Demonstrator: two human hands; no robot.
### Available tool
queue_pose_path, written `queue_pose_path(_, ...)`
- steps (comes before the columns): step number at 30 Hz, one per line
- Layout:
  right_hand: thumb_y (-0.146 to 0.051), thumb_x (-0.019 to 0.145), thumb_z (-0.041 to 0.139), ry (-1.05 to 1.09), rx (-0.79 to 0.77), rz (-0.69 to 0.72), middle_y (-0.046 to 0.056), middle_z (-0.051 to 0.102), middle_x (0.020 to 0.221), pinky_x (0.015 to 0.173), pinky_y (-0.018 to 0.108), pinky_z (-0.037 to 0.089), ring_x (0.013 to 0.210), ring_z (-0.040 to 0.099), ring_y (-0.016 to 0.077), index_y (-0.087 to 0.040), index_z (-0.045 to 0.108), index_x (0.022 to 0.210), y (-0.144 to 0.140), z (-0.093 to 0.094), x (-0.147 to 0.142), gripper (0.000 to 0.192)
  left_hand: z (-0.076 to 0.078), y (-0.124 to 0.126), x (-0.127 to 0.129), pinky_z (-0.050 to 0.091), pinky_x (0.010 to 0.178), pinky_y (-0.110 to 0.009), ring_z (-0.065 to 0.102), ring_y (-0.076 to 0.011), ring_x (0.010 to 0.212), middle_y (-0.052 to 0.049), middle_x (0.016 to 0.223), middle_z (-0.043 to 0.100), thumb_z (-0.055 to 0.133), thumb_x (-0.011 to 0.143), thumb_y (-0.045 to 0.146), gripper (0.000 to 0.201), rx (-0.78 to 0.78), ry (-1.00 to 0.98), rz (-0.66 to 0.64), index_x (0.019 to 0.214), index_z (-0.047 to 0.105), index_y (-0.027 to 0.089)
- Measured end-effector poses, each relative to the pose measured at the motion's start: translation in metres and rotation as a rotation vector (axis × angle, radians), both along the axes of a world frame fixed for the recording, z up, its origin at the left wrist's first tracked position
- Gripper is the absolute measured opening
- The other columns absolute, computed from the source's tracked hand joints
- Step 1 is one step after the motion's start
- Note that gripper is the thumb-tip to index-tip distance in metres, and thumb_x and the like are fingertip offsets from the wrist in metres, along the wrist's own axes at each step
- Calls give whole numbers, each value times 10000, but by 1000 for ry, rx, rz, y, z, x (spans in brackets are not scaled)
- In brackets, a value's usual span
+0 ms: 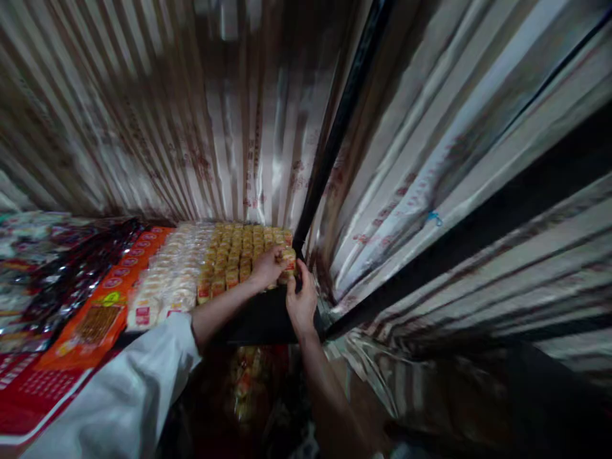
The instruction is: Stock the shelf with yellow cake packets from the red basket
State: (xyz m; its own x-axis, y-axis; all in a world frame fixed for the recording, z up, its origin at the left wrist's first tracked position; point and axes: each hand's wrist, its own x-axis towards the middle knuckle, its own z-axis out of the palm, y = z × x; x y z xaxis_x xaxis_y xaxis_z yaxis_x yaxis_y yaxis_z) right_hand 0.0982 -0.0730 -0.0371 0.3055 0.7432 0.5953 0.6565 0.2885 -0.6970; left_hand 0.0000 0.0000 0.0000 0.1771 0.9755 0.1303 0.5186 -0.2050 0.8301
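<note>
Small yellow wrapped snack packets [233,258] stand in tight rows on a dark shelf [261,322]. At the right end of these rows, both my hands are at one yellow snack packet [289,258]. My left hand [269,268] reaches across from the left, its fingers closed on the packet's left side. From below, my right hand [303,299] holds the same packet's right side between thumb and fingers. The packet's lower part is partly hidden by my hands, and the picture is dim and slightly blurred.
White clear-wrapped packets [165,280] fill rows to the left, beside an orange snack bag [98,319] and dark shiny packs [81,274]. A black post [335,140] rises at the shelf's right corner. Pleated printed sheeting [268,127] hangs behind. Below are more packaged goods [246,382].
</note>
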Motion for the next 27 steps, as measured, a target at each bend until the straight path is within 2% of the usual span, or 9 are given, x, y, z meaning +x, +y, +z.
queue_pose_path(5,-174,842,353,2,16,2,121,577,1250,1028,398,393,1192,500,199,-138,590,1181,47,-2,16,415,18,44,21,483,842,-298,615,-163,935,-48,1009,659,584,805,205,307,86,22,39,1110,565,191)
queue_pose_path(8,-130,809,344,64,-8,-27,114,581,1254,1035,381,390,1194,506,191,-135,606,1167,69,-9,21,444,15,66,31,485,834,-290,616,-155,918,-43,983,660,572,805,162,329,126,54,33,1132,557,198)
queue_pose_path(12,-125,803,343,131,-69,-20,100,606,1229,1031,364,395,1170,532,183,-136,599,1189,88,-22,25,464,3,87,40,485,810,-286,622,-154,857,-35,923,669,559,824,190,328,172,176,-1,1152,558,194)
queue_pose_path(15,-175,830,350,171,-139,-7,99,608,1230,1022,358,397,1161,538,189,-139,602,1190,97,-29,28,441,-5,96,44,482,797,-289,620,-173,860,-41,903,671,550,832,242,318,210,308,-7,1145,578,195)
queue_pose_path(20,-245,858,351,248,-230,1,102,622,1210,1007,347,400,1133,557,192,-136,606,1189,106,-37,31,432,-14,103,46,459,851,-284,583,-194,978,-51,923,666,544,824,259,274,242,508,-23,1081,624,207)
queue_pose_path(24,-277,859,363,300,-311,40,99,634,1193,996,347,406,1123,566,196,-147,616,1179,113,-46,35,427,-18,106,47,413,936,-295,550,-202,999,-80,929,659,554,796,196,262,301,657,-68,1033,643,128)
queue_pose_path(27,-280,854,366,322,-353,63,89,643,1180,985,330,412,1112,574,190,-155,617,1177,116,-52,38,427,-18,109,49,385,968,-312,524,-219,1014,-106,938,650,564,771,168,218,315,692,-86,950,665,95)
